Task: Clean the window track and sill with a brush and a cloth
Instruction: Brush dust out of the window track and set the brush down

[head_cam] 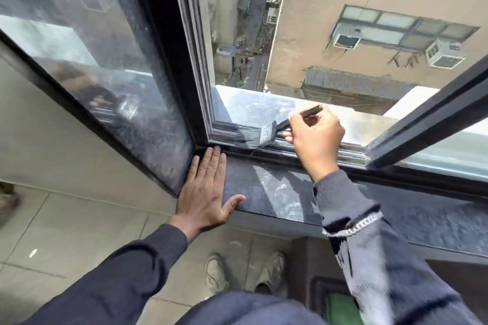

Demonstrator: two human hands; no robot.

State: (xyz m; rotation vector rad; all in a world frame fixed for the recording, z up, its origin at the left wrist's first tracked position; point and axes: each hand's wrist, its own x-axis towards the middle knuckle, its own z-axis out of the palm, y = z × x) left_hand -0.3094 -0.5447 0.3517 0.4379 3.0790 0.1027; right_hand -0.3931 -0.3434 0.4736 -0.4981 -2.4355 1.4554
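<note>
Head view: right hand (315, 140) fingers pinch the paintbrush (266, 132), bristles in the window track (290, 146) beyond them, left hand (206, 190) flat, empty on the sill (266, 190); a slack grip could drop it outside.

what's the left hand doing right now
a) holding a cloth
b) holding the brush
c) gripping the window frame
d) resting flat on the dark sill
d: the left hand lies open, palm down on the dark sill by the corner, while the right hand holds the brush in the window track.
</note>
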